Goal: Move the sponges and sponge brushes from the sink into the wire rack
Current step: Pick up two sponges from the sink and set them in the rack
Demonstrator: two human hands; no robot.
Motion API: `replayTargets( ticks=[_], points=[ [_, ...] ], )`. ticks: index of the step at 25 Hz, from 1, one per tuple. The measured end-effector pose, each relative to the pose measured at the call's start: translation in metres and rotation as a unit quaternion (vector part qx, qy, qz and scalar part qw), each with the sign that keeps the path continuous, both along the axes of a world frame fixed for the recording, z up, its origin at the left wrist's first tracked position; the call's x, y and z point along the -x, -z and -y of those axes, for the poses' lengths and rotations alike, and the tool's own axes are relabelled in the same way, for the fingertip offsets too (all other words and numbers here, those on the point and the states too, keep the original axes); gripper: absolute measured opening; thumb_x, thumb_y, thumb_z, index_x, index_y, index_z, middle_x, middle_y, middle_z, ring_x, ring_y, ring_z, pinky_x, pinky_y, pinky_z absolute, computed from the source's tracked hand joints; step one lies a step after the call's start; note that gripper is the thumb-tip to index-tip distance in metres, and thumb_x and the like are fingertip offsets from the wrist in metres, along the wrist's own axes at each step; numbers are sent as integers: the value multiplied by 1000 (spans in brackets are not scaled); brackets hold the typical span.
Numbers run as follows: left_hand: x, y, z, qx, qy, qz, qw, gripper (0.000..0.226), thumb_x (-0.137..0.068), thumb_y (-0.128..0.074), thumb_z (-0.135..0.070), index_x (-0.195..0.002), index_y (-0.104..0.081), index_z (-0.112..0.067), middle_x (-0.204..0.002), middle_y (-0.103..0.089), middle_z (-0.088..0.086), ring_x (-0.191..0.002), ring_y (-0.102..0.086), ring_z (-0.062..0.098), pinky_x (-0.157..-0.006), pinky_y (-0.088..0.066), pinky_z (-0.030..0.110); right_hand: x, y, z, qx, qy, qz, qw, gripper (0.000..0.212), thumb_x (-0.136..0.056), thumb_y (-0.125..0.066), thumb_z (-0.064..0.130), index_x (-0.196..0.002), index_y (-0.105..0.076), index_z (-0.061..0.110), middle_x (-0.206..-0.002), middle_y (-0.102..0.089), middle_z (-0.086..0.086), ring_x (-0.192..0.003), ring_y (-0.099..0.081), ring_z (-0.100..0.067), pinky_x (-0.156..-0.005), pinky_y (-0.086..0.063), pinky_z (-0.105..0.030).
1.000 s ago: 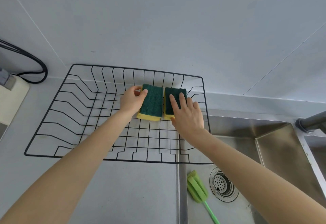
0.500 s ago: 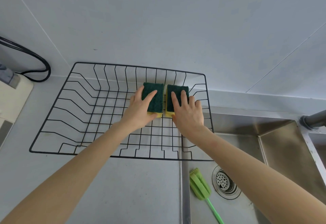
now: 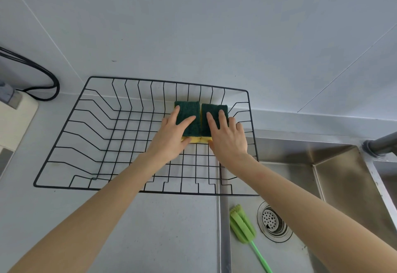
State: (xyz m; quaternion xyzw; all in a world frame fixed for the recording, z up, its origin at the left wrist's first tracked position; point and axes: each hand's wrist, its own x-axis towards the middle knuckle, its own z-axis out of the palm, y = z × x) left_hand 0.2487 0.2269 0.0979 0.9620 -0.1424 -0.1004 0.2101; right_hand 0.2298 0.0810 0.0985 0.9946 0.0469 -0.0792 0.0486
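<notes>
Two yellow sponges with dark green scouring tops lie side by side at the back right of the black wire rack [image 3: 64,187]. My left hand [image 3: 171,137] lies over the left sponge [image 3: 189,109], fingers on top and thumb at its near end. On the right sponge [image 3: 214,109], my right hand [image 3: 229,139] sits the same way. The sponges touch along their long sides. A light green sponge brush [image 3: 242,225] with a thin green handle lies in the steel sink [image 3: 343,186], beside the drain [image 3: 272,222].
The rack stands on the grey counter, its right end overhanging the sink's left edge. A grey faucet base [image 3: 382,143] is at the far right. A white appliance [image 3: 15,118] and black cables [image 3: 43,75] sit at the left, by the wall.
Both hands slid the sponges together until they touch. My left hand moved from the left sponge's side onto its top. The view shifted slightly.
</notes>
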Motion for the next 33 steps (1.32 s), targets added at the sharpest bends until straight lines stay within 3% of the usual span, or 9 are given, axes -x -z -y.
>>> replayTargets(
  ticks=[10,17,24,33],
  points=[
    [0,-6,-4,0,24,-32,999,61,-91,-52,-14,-144,-25,-27,-158,1,12,-143,-14,33,-114,-27,40,1,-7,0,-28,11,-14,999,79,-93,-52,26,-151,2,17,-159,-6,-16,-140,-21,-34,-110,-31,-39],
    [11,-19,-1,-54,24,-29,998,69,-90,-53,-29,-147,-14,-23,-158,2,15,-145,-1,34,-120,-11,47,21,-26,8,-55,12,-18,998,79,-92,-51,30,-151,0,17,-159,-6,-12,-147,-5,-29,-118,-16,-43],
    [39,-61,15,-77,54,-6,996,66,-90,-49,-35,-146,-16,-22,-158,-7,12,-146,-6,31,-119,-12,45,66,-57,39,-105,33,32,993,69,-93,-46,29,-150,-8,17,-158,-15,-8,-147,-8,-24,-118,-12,-41],
    [91,-117,56,-135,86,32,987,66,-90,-40,-46,-146,-14,-23,-158,-12,8,-146,-8,26,-119,-9,48,136,-86,94,-101,86,25,991,70,-94,-44,34,-150,-5,18,-159,-11,-8,-148,-3,-26,-119,-4,-46]
  ],
)
